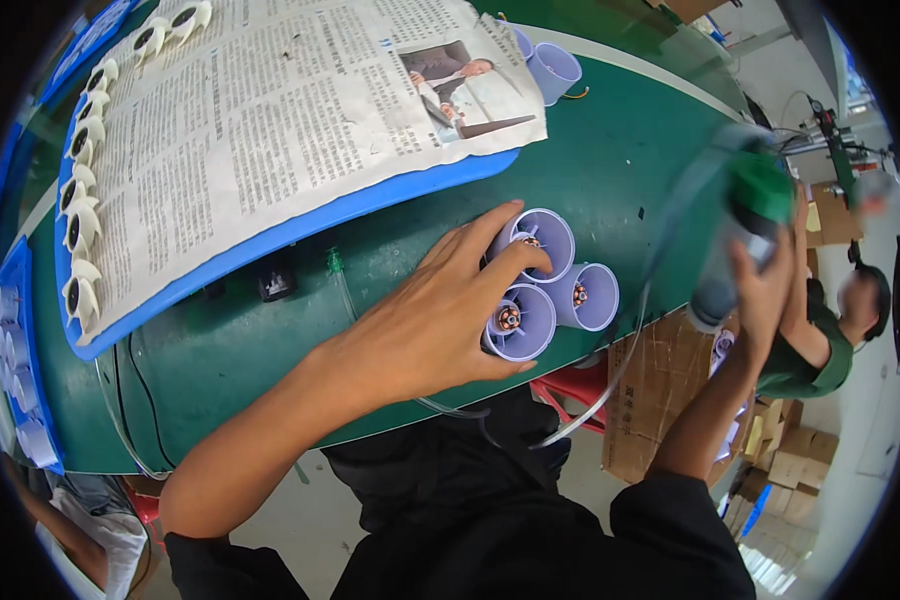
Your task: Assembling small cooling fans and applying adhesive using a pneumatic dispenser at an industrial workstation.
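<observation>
Three lilac plastic cups stand clustered near the table's front edge, a copper-wound motor core inside each. My left hand [440, 290] is closed around them, its fingers pressed to the upper cup [560, 232] and the lower cup [538, 340]. One finger reaches into the upper cup. The right-hand cup [602, 300] touches the other two. Off to the right, my right hand [765, 285] grips a dark grey cylindrical tool with a green end [760, 190], held tilted and blurred by motion. A clear hose [660, 260] runs near it.
On a blue tray [300, 220] lies a newspaper [300, 110], with several white fan wheels [80, 230] along its left edge. More lilac cups [555, 68] stand behind. A cardboard box [650, 400] sits below at right. A person [820, 350] is farther right.
</observation>
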A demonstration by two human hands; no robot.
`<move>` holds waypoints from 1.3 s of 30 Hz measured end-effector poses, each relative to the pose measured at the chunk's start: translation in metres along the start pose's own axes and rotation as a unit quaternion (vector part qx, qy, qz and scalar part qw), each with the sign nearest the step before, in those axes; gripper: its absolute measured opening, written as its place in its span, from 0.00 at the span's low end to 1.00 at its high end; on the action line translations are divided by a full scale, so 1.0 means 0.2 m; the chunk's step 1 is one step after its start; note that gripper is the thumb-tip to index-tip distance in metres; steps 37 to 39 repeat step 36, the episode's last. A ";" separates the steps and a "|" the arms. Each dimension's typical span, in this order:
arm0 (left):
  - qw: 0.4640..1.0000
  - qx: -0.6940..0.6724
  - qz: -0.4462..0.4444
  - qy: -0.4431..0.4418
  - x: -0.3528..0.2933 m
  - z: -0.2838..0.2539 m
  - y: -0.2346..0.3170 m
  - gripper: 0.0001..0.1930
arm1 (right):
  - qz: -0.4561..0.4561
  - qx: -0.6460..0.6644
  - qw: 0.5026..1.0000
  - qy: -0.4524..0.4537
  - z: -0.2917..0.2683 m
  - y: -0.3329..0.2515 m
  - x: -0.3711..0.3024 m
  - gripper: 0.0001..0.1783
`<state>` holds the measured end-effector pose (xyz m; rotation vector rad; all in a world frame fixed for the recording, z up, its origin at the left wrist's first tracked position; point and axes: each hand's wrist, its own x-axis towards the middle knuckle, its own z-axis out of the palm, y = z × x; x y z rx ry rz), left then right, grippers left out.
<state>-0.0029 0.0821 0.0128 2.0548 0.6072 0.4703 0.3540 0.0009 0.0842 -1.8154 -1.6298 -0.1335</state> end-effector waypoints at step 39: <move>0.998 0.003 0.049 0.047 -0.02 0.04 -0.04 0.38 | -0.114 0.712 0.666 -0.191 0.29 -0.64 0.12 0.58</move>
